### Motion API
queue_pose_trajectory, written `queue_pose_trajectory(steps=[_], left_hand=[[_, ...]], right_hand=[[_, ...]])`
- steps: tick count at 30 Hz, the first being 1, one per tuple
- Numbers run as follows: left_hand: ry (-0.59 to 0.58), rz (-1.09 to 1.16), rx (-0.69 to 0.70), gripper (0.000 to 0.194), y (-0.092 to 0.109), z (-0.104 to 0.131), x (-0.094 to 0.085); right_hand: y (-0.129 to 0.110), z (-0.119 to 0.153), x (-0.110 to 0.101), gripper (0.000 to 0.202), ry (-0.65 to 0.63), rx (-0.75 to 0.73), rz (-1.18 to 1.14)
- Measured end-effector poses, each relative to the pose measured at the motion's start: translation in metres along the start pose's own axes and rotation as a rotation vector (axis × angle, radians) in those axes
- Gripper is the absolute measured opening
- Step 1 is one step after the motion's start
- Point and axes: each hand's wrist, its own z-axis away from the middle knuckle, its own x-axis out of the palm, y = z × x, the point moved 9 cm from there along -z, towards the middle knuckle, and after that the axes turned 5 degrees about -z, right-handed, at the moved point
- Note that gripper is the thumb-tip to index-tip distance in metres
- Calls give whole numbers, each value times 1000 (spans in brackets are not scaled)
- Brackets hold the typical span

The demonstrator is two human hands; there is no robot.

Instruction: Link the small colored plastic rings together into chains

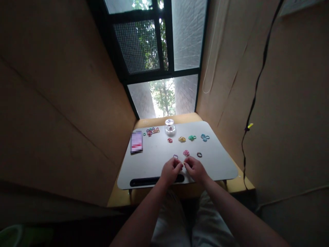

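Both hands meet over the front of a white lap table. My left hand (171,170) and my right hand (194,168) are each closed in a pinch, fingertips close together around something small and pale that I cannot make out. Just beyond them lie a purple ring (175,156), a pile of pink rings (186,153) and a dark ring (199,155). Farther back sit separate piles of red rings (170,140), yellow rings (182,139), green rings (192,138) and blue rings (205,137).
A clear round container (170,129) stands at the table's back edge. Mixed colored rings (149,132) lie at the back left, near a phone-like object (136,142). A black slot (144,181) runs along the front edge. Walls flank the table (218,161), with a window behind.
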Motion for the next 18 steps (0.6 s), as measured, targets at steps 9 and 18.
queue_pose_trajectory(steps=[9,18], left_hand=[[-1,91,-11,22,-8,-6,4],[19,139,-16,24,-7,-6,3]], right_hand=[[-2,-5,-3,11,21,-15,4],[7,-2,-3,10,34,1,-81]])
